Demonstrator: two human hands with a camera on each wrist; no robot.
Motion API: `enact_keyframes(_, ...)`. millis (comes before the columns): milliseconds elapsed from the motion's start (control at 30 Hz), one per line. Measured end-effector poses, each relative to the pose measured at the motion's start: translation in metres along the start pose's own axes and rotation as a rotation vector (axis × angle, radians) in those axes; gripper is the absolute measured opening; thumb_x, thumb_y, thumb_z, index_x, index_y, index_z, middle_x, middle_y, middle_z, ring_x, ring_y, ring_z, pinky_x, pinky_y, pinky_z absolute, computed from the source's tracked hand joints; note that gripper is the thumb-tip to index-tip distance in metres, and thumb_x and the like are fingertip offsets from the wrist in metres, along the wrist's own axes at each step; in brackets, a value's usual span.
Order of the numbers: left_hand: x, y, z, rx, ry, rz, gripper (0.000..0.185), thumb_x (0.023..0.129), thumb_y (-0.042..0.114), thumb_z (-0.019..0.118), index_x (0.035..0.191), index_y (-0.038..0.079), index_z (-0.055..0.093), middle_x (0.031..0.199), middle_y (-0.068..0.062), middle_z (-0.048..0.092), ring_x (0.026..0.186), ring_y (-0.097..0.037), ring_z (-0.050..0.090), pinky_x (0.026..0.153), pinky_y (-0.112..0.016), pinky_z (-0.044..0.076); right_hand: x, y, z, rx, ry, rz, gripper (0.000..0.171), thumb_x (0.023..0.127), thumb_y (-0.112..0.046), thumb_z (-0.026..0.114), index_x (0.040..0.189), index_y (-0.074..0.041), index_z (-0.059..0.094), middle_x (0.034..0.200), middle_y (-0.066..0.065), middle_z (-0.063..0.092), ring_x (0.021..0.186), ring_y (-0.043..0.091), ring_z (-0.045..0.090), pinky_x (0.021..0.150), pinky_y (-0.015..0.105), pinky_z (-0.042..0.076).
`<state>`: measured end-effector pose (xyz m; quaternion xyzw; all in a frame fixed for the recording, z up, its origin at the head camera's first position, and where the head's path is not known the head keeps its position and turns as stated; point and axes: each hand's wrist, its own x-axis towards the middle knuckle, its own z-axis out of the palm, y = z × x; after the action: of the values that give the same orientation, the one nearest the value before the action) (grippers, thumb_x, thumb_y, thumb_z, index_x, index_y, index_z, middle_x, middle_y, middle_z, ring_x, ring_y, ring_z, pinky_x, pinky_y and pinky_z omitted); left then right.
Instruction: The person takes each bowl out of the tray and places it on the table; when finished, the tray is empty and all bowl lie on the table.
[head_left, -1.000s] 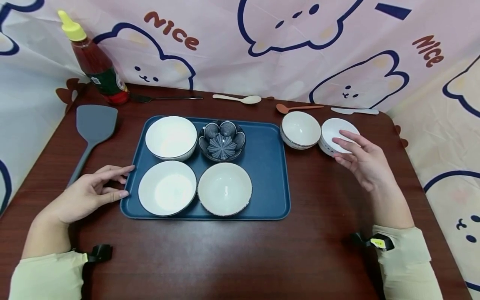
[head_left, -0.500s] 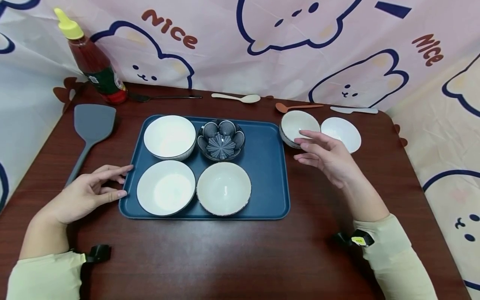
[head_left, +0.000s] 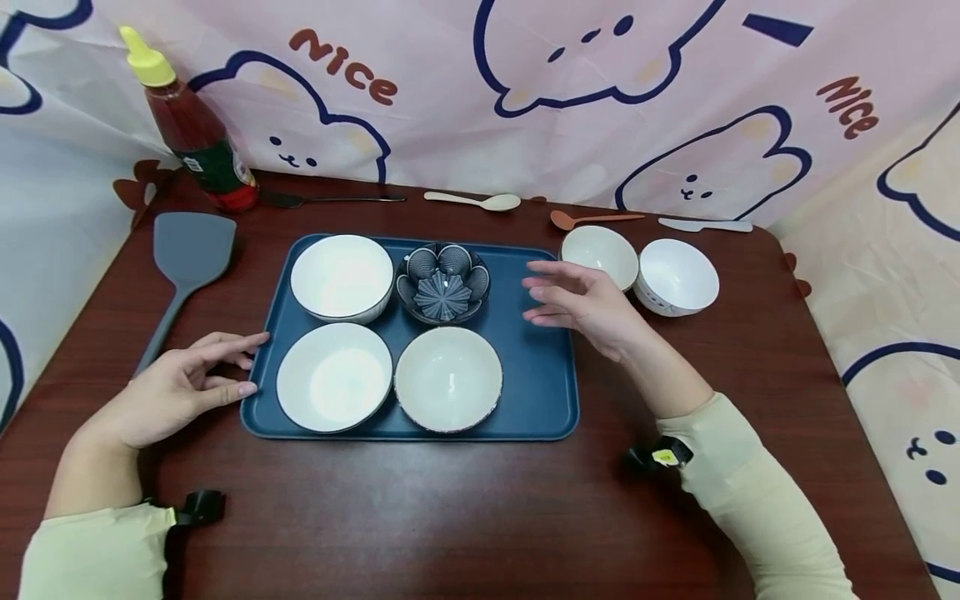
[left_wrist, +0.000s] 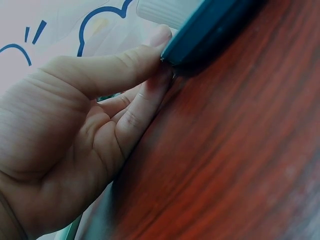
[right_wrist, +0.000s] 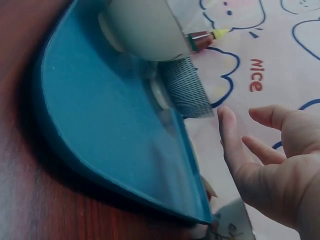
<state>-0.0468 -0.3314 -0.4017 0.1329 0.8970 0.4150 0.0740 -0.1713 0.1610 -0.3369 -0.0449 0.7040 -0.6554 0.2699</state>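
A blue tray bears two white bowls on its left side, a rear one and a front one. To their right are a dark flower-patterned bowl and a cream bowl. My left hand pinches the tray's left rim between thumb and fingers. Over the tray's right end, my right hand hovers with nothing in it, fingers extended and apart. Right of the tray, another cream bowl, partly behind the right hand, stands beside a small white bowl.
A grey spatula and a red sauce bottle are at the left. Along the back edge lie a black fork, a cream spoon, an orange spoon and a pale knife. A printed cloth hangs behind.
My right hand has left the small white bowl, passing left over the cream bowl to the tray's right end. That white bowl tilted, then settled upright. My left hand has stayed at the rim.
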Motion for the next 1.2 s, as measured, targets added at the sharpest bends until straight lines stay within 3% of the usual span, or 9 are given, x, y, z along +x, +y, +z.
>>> enact_keyframes(133,-0.001,-0.002,-0.001,0.005,0.004,-0.001,0.058,0.091,0.007,0.072,0.145,0.012,0.053,0.115,0.009,0.055,0.101,0.004,0.051,0.077,-0.005,0.044,0.016,0.002,0.01,-0.017,-0.034,0.013,0.053,0.1,-0.017,0.061,0.15,-0.007,0.043,0.145,0.022,0.052,0.094,0.02,0.075,0.085,0.034,0.058)
enact_keyframes(400,-0.001,-0.002,-0.001,-0.009,0.002,0.011,0.058,0.091,0.005,0.071,0.145,0.01,0.052,0.116,0.008,0.055,0.101,0.003,0.051,0.076,-0.006,0.045,0.042,0.008,0.029,-0.086,-0.051,0.002,0.053,0.098,-0.019,0.065,0.148,-0.017,0.048,0.132,0.017,0.055,0.093,0.027,0.075,0.083,0.037,0.059)
enact_keyframes(700,-0.001,-0.002,-0.001,-0.009,-0.002,0.024,0.057,0.091,0.004,0.071,0.145,0.01,0.053,0.117,0.009,0.055,0.102,0.004,0.051,0.077,-0.005,0.044,0.058,0.009,0.038,-0.127,-0.082,0.019,0.057,0.1,-0.018,0.063,0.152,-0.021,0.042,0.132,0.017,0.054,0.091,0.028,0.074,0.081,0.039,0.06)
enact_keyframes(933,-0.001,-0.002,-0.001,-0.009,-0.001,0.018,0.057,0.091,0.005,0.071,0.145,0.011,0.052,0.116,0.008,0.055,0.102,0.004,0.051,0.078,-0.005,0.044,0.061,0.01,0.039,-0.014,-0.126,0.074,0.058,0.102,-0.014,0.057,0.155,-0.025,0.036,0.134,0.019,0.052,0.087,0.026,0.075,0.081,0.04,0.06)
enact_keyframes(1200,-0.001,-0.004,0.0,-0.012,-0.004,0.011,0.057,0.091,0.006,0.071,0.145,0.011,0.052,0.114,0.007,0.056,0.101,0.003,0.051,0.076,-0.007,0.044,0.058,0.012,0.04,0.126,-0.079,0.04,0.056,0.101,-0.008,0.054,0.153,-0.023,0.038,0.105,0.015,0.066,0.075,0.023,0.075,0.077,0.035,0.061)
